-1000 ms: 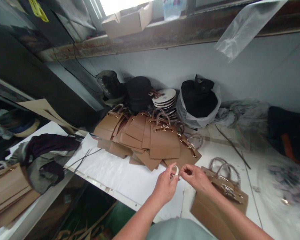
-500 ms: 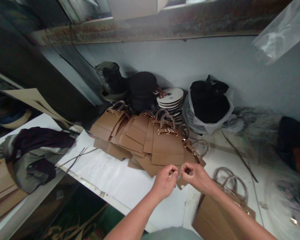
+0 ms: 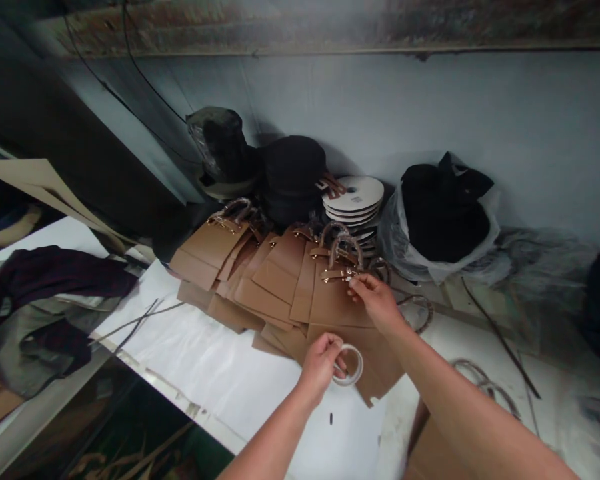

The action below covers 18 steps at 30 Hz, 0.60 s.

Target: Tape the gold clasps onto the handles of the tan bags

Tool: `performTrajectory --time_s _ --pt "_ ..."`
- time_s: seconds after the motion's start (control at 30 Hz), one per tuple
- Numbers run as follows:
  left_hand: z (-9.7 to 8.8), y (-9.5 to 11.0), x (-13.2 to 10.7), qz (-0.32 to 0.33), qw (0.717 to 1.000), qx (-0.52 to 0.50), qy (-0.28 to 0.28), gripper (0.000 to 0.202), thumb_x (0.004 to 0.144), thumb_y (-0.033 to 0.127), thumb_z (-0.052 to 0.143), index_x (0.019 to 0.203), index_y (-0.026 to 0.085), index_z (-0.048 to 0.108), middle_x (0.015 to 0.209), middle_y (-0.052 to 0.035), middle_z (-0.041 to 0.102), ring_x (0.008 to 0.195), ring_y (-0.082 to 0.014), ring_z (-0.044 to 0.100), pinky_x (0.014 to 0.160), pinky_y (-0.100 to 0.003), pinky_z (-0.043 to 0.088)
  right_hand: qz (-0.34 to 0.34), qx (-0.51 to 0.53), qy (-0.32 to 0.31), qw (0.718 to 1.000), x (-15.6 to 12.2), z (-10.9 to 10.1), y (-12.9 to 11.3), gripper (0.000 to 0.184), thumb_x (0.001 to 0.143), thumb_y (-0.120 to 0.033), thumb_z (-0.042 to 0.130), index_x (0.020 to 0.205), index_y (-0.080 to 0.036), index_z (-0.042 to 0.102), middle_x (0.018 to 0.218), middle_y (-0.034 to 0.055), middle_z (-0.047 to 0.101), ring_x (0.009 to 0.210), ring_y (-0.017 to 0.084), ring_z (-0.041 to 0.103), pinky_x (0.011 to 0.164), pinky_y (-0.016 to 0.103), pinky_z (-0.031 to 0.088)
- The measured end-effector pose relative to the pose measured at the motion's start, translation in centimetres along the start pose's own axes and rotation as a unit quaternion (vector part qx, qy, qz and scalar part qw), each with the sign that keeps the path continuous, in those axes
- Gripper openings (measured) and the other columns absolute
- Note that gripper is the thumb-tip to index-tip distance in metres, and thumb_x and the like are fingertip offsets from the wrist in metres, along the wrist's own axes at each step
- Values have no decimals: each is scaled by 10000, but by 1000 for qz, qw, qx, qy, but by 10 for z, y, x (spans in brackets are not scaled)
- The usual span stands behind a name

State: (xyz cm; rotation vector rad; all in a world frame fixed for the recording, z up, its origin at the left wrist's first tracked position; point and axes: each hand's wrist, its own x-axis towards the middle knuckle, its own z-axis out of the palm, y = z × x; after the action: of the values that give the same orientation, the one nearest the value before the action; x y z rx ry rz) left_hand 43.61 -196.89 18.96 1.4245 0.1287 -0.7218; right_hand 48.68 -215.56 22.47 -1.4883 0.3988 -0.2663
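Observation:
My left hand [image 3: 323,365] is closed on a roll of tape [image 3: 353,367], holding it by one side above the white table covering. Farther up, my right hand [image 3: 377,300] pinches a small whitish bit, apparently a piece of tape, at the gold-coloured clasp [image 3: 337,274] of a brown handbag panel [image 3: 337,303]. That panel lies on top of a pile, and its wrapped handle [image 3: 347,248] stands up behind my fingertips. Several similar brown bag pieces [image 3: 265,287] overlap to the left.
Behind the pile stand black rolls [image 3: 294,173], white reels [image 3: 355,195] and a plastic bag of black material [image 3: 443,213]. Another brown bag [image 3: 433,447] is partly under my right forearm. A small dark piece [image 3: 331,419] lies near the front, and clothing [image 3: 65,300] at left.
My hands, close together before, are now apart. The right has moved up to the bag's clasp. The tape roll in my left hand now shows plainly, and the view has shifted.

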Motion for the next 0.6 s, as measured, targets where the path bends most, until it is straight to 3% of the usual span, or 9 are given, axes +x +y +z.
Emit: performTrajectory --time_s 0.27,0.43,0.6 --pt "-7 -2 5 -9 1000 -13 -10 283 784 434 663 856 169 594 804 -28 650 645 -129 571 468 -213 508 11 -104 94 990 19 3 20 365 795 -539 664 844 -180 696 671 37 708 644 188 668 594 288 516" --pt "-7 1 5 -16 1000 -11 -8 301 767 449 674 847 169 599 793 -28 651 663 -138 573 475 -223 518 17 -120 115 986 25 6 22 435 768 -583 688 904 -170 696 689 51 732 626 200 691 562 283 508" --pt "-7 -1 5 -16 1000 -17 -6 304 763 452 680 845 169 606 783 -18 648 661 -137 575 480 -229 527 -43 -192 135 971 16 10 12 371 841 -543 641 949 -194 705 747 39 759 671 207 715 645 305 516"
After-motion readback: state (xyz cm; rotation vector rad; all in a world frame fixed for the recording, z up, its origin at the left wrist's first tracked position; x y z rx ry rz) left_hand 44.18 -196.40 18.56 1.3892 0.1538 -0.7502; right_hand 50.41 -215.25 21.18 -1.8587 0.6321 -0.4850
